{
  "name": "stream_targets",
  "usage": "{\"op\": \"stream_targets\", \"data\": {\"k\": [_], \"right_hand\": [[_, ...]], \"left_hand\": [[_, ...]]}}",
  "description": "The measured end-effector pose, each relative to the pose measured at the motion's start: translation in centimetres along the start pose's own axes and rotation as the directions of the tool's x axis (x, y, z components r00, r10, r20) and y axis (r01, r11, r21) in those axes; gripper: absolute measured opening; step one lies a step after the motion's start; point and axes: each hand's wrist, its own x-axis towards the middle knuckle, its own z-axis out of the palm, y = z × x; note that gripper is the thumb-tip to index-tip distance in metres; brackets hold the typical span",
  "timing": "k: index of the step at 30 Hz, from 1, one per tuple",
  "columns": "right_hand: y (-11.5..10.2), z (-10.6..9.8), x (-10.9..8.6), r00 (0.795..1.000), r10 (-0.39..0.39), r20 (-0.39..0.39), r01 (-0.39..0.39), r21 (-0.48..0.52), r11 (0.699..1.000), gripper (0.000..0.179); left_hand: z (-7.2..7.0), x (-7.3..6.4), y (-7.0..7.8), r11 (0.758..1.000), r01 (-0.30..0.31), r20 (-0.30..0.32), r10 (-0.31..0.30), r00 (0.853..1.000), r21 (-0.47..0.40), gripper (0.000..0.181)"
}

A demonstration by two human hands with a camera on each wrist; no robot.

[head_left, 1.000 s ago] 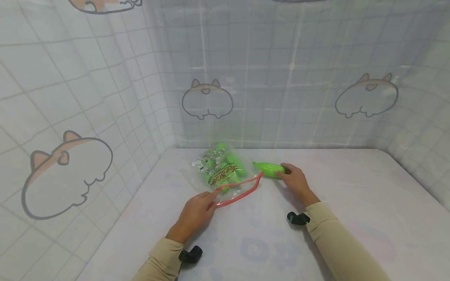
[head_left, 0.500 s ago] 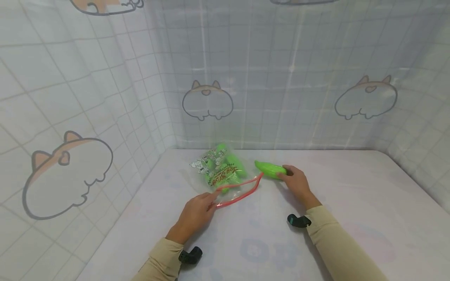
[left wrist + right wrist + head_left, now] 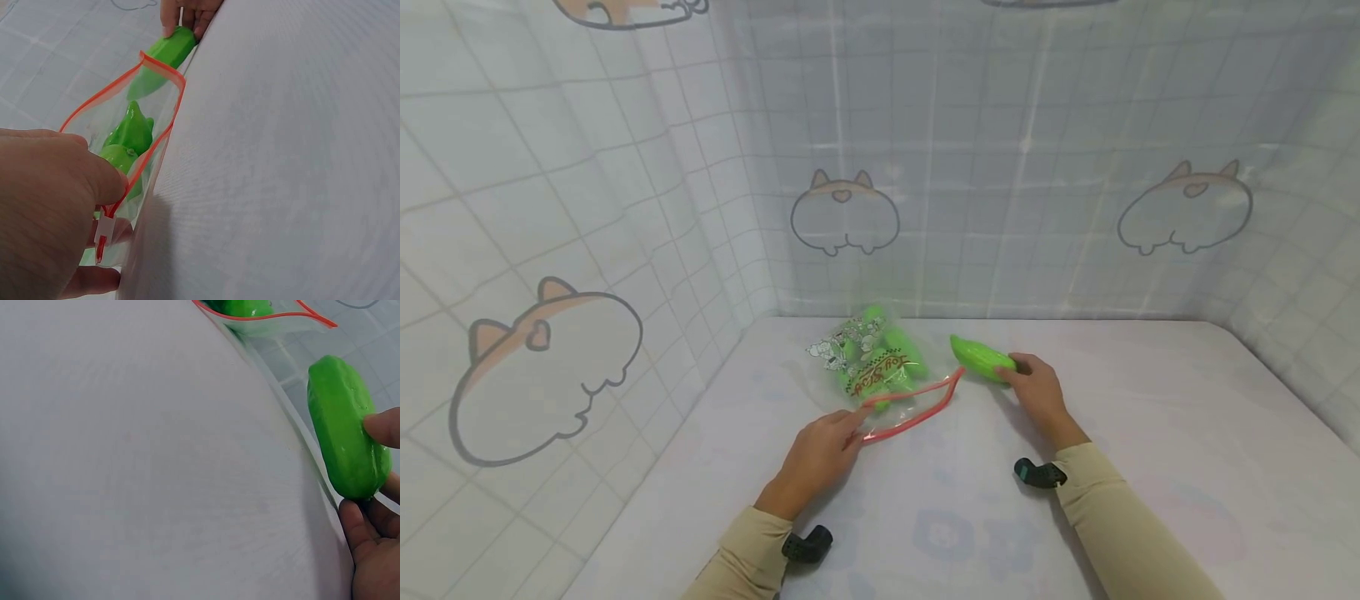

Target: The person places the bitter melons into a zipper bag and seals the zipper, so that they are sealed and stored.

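A clear zip bag (image 3: 912,423) with a red zipper edge and printed cartoon figures lies on the table, its mouth spread apart. Inside it are several bright green pieces (image 3: 130,128). At the near corner of the mouth, my left hand (image 3: 820,454) pinches the red edge beside the white slider (image 3: 105,228). My right hand (image 3: 1037,393) holds a long, glossy green toy vegetable (image 3: 979,358) by its blunt end, thumb on one side and fingers beneath. Its pointed end is angled away to the left, close to the bag's far corner.
The table (image 3: 1120,400) wears a pale printed cover. White grid-patterned curtains (image 3: 970,167) with cartoon dog drawings stand behind it and on both sides. A black wrist device (image 3: 1039,473) is at the right cuff, another (image 3: 807,545) at the left.
My right hand has shifted slightly right, and the green toy vegetable has turned so its tip points farther back. My left hand and the bag stay in place.
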Motion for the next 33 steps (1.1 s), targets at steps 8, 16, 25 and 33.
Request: {"op": "stream_targets", "data": {"k": [8, 16, 25, 33], "right_hand": [[0.1, -0.1, -0.2, 1.000, 0.010, -0.014, -0.009, 0.022, 1.000, 0.065], [0.0, -0.2, -0.5, 0.999, 0.022, -0.026, -0.019, 0.110, 0.994, 0.062], [-0.2, -0.7, -1.1, 0.998, 0.042, -0.042, -0.032, 0.212, 0.977, 0.064], [-1.0, -1.6, -2.1, 0.999, 0.045, -0.001, -0.042, 0.308, 0.950, 0.067]], "left_hand": [[0.3, 0.0, -0.2, 1.000, 0.004, 0.000, -0.004, 1.000, 0.006, 0.044], [0.4, 0.0, -0.3, 1.000, 0.004, 0.000, -0.004, 1.000, -0.009, 0.045], [0.6, -0.1, -0.5, 1.000, -0.002, -0.004, 0.002, 1.000, 0.004, 0.045], [0.7, -0.1, -0.6, 1.000, -0.017, -0.009, 0.017, 1.000, 0.024, 0.048]]}}
